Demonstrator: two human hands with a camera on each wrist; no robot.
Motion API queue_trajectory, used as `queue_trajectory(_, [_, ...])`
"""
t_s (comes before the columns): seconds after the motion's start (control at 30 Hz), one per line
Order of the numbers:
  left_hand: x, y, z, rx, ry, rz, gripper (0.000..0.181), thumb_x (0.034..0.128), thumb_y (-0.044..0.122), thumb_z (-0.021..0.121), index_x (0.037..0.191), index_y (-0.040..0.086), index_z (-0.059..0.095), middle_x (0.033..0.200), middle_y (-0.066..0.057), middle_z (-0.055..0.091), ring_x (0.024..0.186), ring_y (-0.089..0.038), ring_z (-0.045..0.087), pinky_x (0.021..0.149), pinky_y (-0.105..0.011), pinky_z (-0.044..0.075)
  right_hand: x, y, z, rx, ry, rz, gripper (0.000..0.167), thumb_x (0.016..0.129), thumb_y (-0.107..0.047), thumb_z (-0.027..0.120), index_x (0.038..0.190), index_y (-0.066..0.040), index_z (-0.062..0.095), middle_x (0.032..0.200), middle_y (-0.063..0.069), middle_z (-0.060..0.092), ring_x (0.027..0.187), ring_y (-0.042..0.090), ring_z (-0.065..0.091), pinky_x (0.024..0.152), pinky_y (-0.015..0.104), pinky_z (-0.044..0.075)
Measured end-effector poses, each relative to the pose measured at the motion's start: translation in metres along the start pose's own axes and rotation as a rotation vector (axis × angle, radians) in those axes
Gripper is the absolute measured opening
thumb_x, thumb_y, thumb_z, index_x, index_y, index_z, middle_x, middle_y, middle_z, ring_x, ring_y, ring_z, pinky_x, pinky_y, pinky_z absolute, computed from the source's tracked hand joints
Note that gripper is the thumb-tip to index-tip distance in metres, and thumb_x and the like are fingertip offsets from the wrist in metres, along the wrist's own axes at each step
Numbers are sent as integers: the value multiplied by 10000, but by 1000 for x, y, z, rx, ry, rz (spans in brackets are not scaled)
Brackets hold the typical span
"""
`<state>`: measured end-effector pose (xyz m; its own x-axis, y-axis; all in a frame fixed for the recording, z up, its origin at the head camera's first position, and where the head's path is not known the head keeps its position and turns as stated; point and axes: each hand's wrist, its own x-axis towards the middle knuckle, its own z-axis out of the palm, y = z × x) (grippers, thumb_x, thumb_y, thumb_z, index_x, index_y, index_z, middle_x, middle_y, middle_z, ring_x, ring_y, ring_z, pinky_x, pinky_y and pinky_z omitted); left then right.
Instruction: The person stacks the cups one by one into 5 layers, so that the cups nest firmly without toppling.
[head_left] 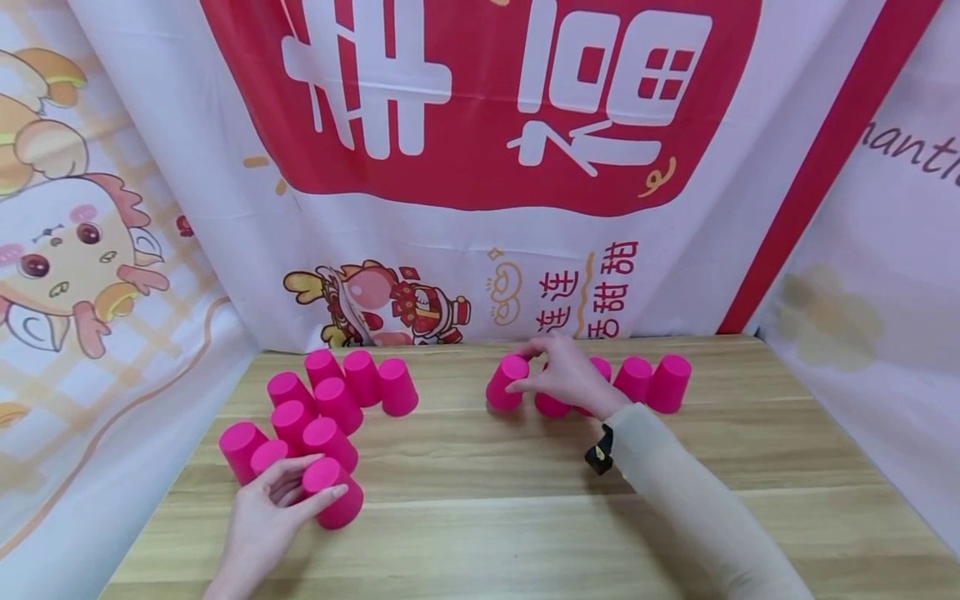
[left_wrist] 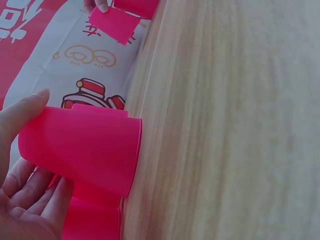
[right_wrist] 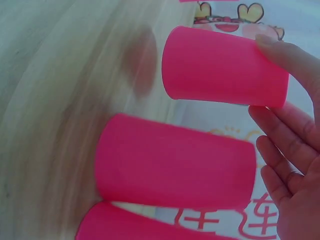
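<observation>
Pink cups stand upside down on the wooden table in two groups. My left hand (head_left: 262, 521) pinches the nearest cup (head_left: 333, 493) of the left group between thumb and fingers; the left wrist view shows this cup (left_wrist: 82, 150) with its rim at the tabletop. At the back, my right hand (head_left: 566, 375) grips the leftmost cup (head_left: 507, 383) of the right group by its upper part. In the right wrist view that cup (right_wrist: 220, 67) is slightly off the table, beside another cup (right_wrist: 177, 162). The right hand partly hides the cups behind it.
Several more pink cups (head_left: 363, 378) fill the left group, set close together at the table's left. Further cups (head_left: 669, 384) stand in a row at the back right. A printed cloth (head_left: 480, 275) hangs behind the wooden table (head_left: 510, 533), with cloths on both sides.
</observation>
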<state>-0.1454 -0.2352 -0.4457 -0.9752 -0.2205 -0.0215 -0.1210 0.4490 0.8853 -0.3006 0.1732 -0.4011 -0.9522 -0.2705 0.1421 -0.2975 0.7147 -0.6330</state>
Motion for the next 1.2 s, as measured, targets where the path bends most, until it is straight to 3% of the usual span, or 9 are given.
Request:
queue_trajectory(0.07, [0, -1, 0, -8, 5, 4, 715, 736, 448, 909, 1304, 100, 650, 1289, -90, 635, 1144, -245, 628, 853, -95, 489, 0, 5, 0, -8, -2, 8, 552, 724, -434, 932, 1184, -195, 743, 1128, -56, 636, 1075, 234, 551, 841, 379, 539])
queue_trajectory(0.17, [1, -2, 0, 4, -16, -9, 755, 737, 470, 902, 1339, 107, 627, 1313, -109, 625, 1174, -274, 615, 895, -180, 523, 1, 12, 1, -21, -4, 6, 553, 724, -412, 937, 1191, -187, 746, 1133, -39, 614, 1082, 283, 572, 821, 360, 547])
queue_trajectory(0.33, [2, -6, 0, 79, -115, -32, 851, 733, 507, 894, 1408, 104, 566, 1357, -157, 598, 1218, -349, 586, 931, -377, 559, 2, 22, 3, -43, -29, -3, 513, 732, -391, 936, 1181, -230, 747, 1122, -54, 611, 1074, 278, 572, 817, 350, 537])
queue_trajectory(0.47, [4, -6, 1, 100, -152, -7, 832, 745, 475, 899, 1414, 113, 562, 1350, -144, 604, 1207, -334, 591, 916, -382, 568, 2, 25, 2, -46, -39, -5, 503, 737, -396, 932, 1181, -253, 745, 1099, -75, 642, 1063, 266, 575, 827, 356, 527])
queue_trajectory(0.57, [3, -2, 1, 85, -135, 38, 795, 751, 445, 904, 1397, 117, 578, 1342, -133, 615, 1210, -329, 597, 940, -395, 553, 3, 24, 2, -40, -50, 2, 514, 741, -395, 929, 1196, -249, 740, 1084, -77, 656, 1023, 264, 598, 818, 355, 531])
queue_trajectory(0.73, [1, 15, 3, 82, -100, 125, 776, 749, 482, 892, 1385, 145, 600, 1349, -94, 608, 1223, -315, 583, 979, -414, 522, 3, 23, 4, -56, -63, 5, 511, 740, -394, 930, 1194, -247, 747, 1031, -93, 671, 906, 192, 604, 771, 322, 534])
queue_trajectory(0.97, [5, 44, 18, 51, -70, 234, 721, 746, 485, 895, 1362, 221, 629, 1292, 19, 638, 1177, -197, 604, 915, -173, 503, 4, 23, 4, -70, -70, -2, 523, 743, -399, 927, 1207, -237, 751, 1019, -96, 678, 875, 164, 590, 758, 318, 531])
queue_trajectory(1.2, [17, 75, 40, -6, -97, 325, 701, 747, 483, 898, 1352, 242, 639, 1259, 51, 662, 1121, -169, 628, 925, -374, 560, 3, 23, 3, -71, -73, 4, 515, 746, -403, 924, 1205, -247, 749, 1011, -99, 676, 869, 171, 592, 754, 316, 528])
